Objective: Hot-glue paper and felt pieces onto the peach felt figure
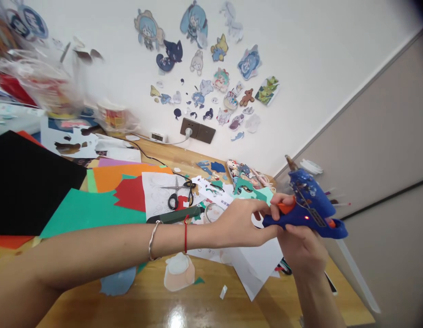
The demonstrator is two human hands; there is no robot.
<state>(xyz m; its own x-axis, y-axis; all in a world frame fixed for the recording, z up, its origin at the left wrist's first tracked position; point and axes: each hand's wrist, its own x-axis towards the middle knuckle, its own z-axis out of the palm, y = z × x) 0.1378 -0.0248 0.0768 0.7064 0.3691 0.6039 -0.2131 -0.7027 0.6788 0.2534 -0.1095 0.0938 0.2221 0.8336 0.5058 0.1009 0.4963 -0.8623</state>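
Note:
A blue hot glue gun (308,193) with an orange trigger is held up over the right part of the desk. Its nozzle points upward, and a small red light glows on its side. My left hand (242,223) reaches across from the left, its fingers closed round the end of the handle. From below, my right hand (305,248) grips the gun where handle and body meet. Beneath my hands lie white paper sheets (255,266), partly hidden by them. Black-handled scissors (173,200) and a dark green pen-shaped tool (177,215) rest beside my left wrist.
Black (30,182), green (81,212) and orange sheets (129,176) spread over the left of the desk. Pale rounded cutouts (179,273) lie at the front. A plug (188,132) sits in the wall socket. Bagged containers (112,116) stand at the back left.

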